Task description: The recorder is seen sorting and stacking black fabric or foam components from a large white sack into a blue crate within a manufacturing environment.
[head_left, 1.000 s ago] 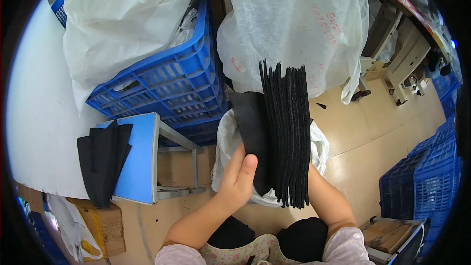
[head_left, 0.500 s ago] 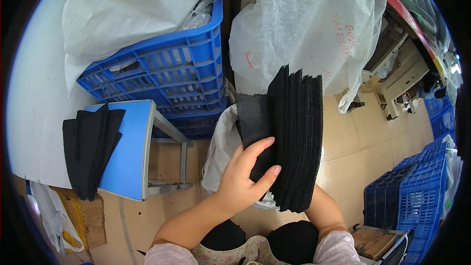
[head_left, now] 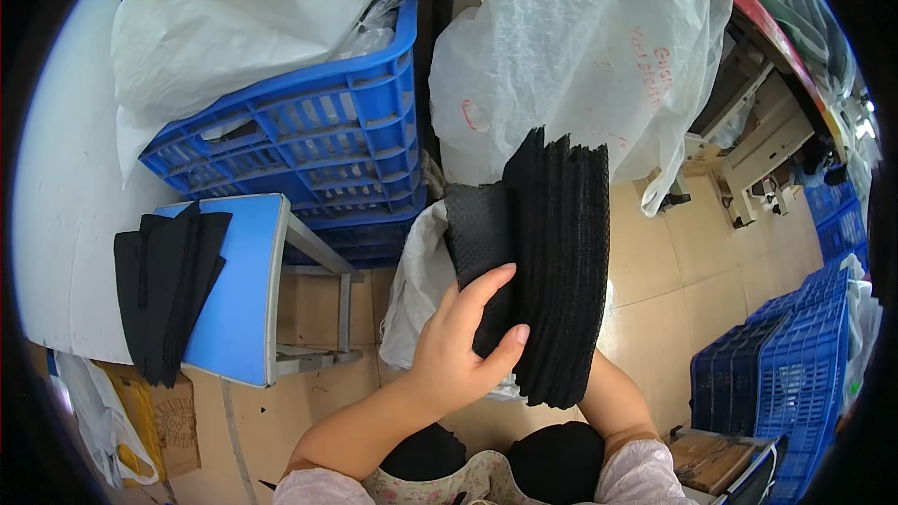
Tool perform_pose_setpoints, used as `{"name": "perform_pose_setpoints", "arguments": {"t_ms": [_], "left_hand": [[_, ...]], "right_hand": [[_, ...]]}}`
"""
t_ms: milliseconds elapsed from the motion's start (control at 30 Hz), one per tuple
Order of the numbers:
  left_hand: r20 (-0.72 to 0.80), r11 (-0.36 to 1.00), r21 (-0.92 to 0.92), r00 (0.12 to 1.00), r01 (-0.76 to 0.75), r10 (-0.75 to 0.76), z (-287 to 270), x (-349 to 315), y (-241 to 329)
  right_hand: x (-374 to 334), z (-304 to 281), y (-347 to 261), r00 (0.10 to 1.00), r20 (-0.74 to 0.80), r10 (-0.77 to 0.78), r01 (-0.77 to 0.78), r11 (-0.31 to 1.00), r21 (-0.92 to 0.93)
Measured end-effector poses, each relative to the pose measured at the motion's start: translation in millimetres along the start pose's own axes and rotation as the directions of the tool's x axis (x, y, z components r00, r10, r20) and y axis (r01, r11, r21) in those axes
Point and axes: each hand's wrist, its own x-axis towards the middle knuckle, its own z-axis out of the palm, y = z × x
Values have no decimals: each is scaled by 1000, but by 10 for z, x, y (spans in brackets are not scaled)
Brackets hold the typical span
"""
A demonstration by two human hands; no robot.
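Note:
A thick stack of black fabric pieces [head_left: 561, 271] is held up above my lap, its layered edges facing me. My left hand [head_left: 458, 337] is closed at its left side, with two fingertips against the black cloth. A dark grey, mesh-textured flap [head_left: 479, 224] juts out left of the stack, above my left hand. My right forearm [head_left: 622, 402] reaches behind the stack. The right hand itself is hidden there, apparently supporting the stack from behind. More black fabric pieces [head_left: 168, 290] lie fanned on a blue-topped stool [head_left: 238, 290] to the left.
Blue plastic crates [head_left: 299, 140] with a white sack stand at the far left. A big translucent bag [head_left: 571, 56] is beyond the stack, and a whitish sack [head_left: 407, 299] sits beneath. More blue crates [head_left: 786, 365] are on the right. A cardboard box [head_left: 173, 411] lies at lower left.
The whole view has shifted slightly, so everything sits a little further left. Both hands and the stack keep nearly the same pose.

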Motion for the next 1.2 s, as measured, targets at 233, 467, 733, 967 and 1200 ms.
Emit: {"name": "perform_pose_setpoints", "arguments": {"t_ms": [233,467,733,967,1200], "left_hand": [[6,1000,15,1000,14,-14,-36,8,25],[0,999,19,999,33,-33,-33,6,22],[4,999,25,1000,-27,26,-52,4,-12],[23,999,38,999,-35,34,-65,3,26],[38,999,38,999,19,-21,-46,-11,-2]], "right_hand": [[-73,168,-26,999,-26,43,-42,999,33],[-59,42,-13,996,-21,92,-91,995,47],[0,-69,35,987,123,101,-106,994,34],[18,-100,22,975,192,109,-125,989,77],[-15,-79,-5,985,141,99,-108,993,54]]}}
